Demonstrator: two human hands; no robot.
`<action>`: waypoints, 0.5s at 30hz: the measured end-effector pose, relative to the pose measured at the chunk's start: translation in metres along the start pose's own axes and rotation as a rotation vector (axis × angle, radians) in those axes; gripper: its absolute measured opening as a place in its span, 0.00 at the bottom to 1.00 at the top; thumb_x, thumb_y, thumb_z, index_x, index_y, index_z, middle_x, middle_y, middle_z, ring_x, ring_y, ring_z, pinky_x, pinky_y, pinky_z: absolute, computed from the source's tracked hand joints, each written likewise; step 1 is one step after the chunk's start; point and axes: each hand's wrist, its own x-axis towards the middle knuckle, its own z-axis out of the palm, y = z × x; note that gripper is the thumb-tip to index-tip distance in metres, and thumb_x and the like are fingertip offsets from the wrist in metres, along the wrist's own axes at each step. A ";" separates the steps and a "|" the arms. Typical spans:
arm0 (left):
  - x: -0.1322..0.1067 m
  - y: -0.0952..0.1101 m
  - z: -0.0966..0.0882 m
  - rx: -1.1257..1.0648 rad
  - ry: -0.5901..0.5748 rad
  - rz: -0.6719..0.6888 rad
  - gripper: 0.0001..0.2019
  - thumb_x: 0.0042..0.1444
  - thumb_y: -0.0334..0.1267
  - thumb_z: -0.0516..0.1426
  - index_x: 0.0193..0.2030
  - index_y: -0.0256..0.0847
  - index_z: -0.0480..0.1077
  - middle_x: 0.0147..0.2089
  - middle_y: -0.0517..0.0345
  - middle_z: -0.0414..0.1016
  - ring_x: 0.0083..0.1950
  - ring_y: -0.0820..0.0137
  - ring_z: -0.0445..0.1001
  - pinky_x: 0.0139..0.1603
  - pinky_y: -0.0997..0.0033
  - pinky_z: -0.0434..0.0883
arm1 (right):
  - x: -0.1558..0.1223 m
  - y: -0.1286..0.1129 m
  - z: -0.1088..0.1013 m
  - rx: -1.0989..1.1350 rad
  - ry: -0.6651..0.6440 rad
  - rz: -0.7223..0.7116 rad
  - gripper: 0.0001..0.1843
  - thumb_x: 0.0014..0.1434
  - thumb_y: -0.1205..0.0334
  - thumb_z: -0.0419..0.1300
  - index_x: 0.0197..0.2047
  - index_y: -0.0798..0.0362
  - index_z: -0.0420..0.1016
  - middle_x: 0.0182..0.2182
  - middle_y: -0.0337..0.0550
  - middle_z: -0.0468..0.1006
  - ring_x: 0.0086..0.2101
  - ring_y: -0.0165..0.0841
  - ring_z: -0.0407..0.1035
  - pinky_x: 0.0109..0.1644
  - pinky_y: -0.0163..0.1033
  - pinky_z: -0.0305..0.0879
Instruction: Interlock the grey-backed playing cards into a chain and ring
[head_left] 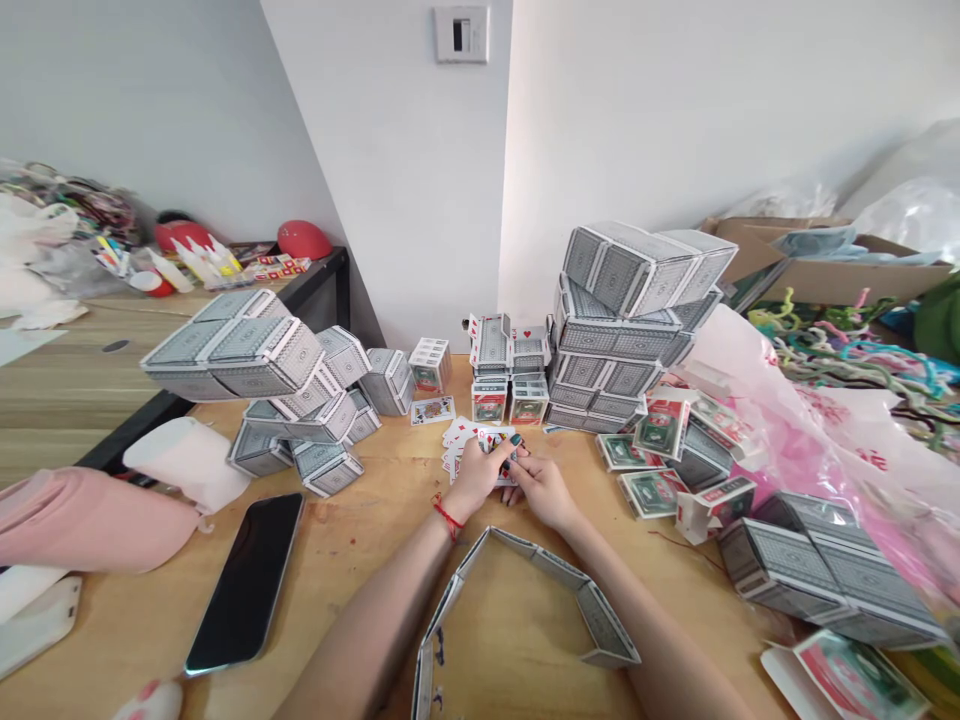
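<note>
A playing card (492, 437) is sitting mid-worktop (397, 540), nearer the back edge, w/ loose cards (457, 432) lying just behind. From where I'm standing, the left hand (478, 478) & right hand (544, 488) are pinching it tgthr, grip narrow, fingertips almost hiding it. Twd the front edge, a folded-card strip (602, 622) is standing btwn the forearms. Along the back edge, a tall stack (611, 325) is rising to the right, a crooked stack (262, 350) nr the back left corner. A phone (246, 583) is lying twd the left edge.
</note>
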 end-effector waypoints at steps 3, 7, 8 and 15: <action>0.003 -0.001 0.000 -0.014 -0.014 -0.011 0.15 0.45 0.45 0.58 0.28 0.32 0.71 0.27 0.52 0.74 0.25 0.72 0.69 0.25 0.75 0.65 | 0.001 -0.001 0.000 0.022 0.034 0.024 0.23 0.50 0.40 0.52 0.18 0.51 0.65 0.13 0.39 0.70 0.14 0.31 0.64 0.19 0.37 0.61; 0.005 -0.002 0.000 -0.075 -0.028 -0.016 0.15 0.46 0.47 0.56 0.31 0.35 0.68 0.23 0.59 0.70 0.21 0.75 0.66 0.22 0.77 0.63 | 0.002 -0.005 -0.003 0.094 0.103 0.035 0.22 0.50 0.41 0.53 0.20 0.52 0.66 0.13 0.39 0.70 0.14 0.30 0.63 0.18 0.35 0.59; 0.005 -0.001 0.000 -0.092 -0.036 -0.011 0.15 0.47 0.48 0.55 0.31 0.36 0.67 0.22 0.61 0.68 0.19 0.77 0.64 0.20 0.77 0.61 | 0.002 -0.006 -0.004 0.122 0.124 0.037 0.22 0.50 0.42 0.53 0.20 0.53 0.66 0.14 0.40 0.71 0.14 0.30 0.62 0.18 0.35 0.58; 0.001 0.002 -0.001 0.082 0.073 0.153 0.11 0.50 0.42 0.53 0.38 0.38 0.68 0.31 0.57 0.71 0.30 0.73 0.67 0.28 0.76 0.64 | 0.002 -0.005 -0.008 0.216 0.180 0.040 0.19 0.49 0.44 0.55 0.22 0.53 0.65 0.17 0.41 0.73 0.14 0.28 0.60 0.17 0.34 0.56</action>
